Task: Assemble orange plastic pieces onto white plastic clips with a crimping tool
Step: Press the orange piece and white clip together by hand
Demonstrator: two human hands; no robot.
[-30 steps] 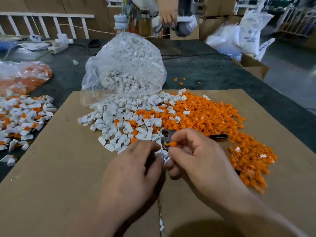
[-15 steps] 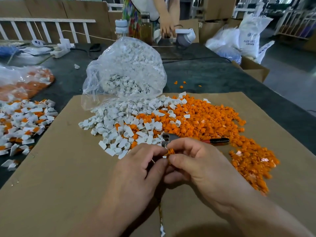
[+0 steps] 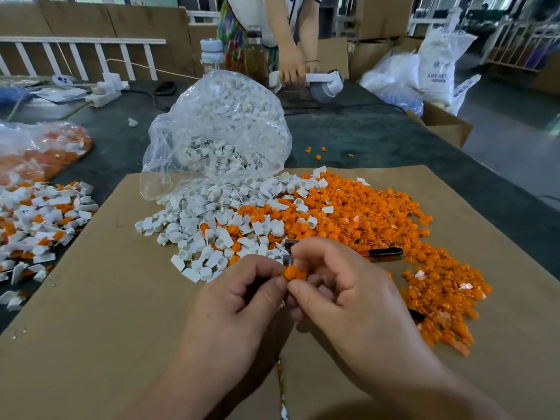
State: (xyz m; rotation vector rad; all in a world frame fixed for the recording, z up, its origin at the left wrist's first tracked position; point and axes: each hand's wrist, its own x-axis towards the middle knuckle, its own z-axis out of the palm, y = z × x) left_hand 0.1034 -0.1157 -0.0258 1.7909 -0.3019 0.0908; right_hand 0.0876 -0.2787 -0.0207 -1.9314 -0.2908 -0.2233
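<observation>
Two hands meet above the cardboard (image 3: 91, 298): our left hand (image 3: 242, 301) and right hand (image 3: 351, 295) both pinch one orange piece (image 3: 292, 272) between fingertips, just in front of the crimping tool (image 3: 383, 253). Any white clip beneath is hidden. Pressed askew, the piece could, we judge, spring into the orange pile (image 3: 363, 213).

Table: dark grey-green cover (image 3: 363, 137), with a brown cardboard sheet (image 3: 91, 298) lying on it
Back: cardboard panels (image 3: 121, 22) behind a white railing (image 3: 91, 56)
Floor: grey concrete (image 3: 515, 147), at right
Right side: open cardboard box (image 3: 445, 125), white sacks (image 3: 436, 65)
Light: soft, even
</observation>
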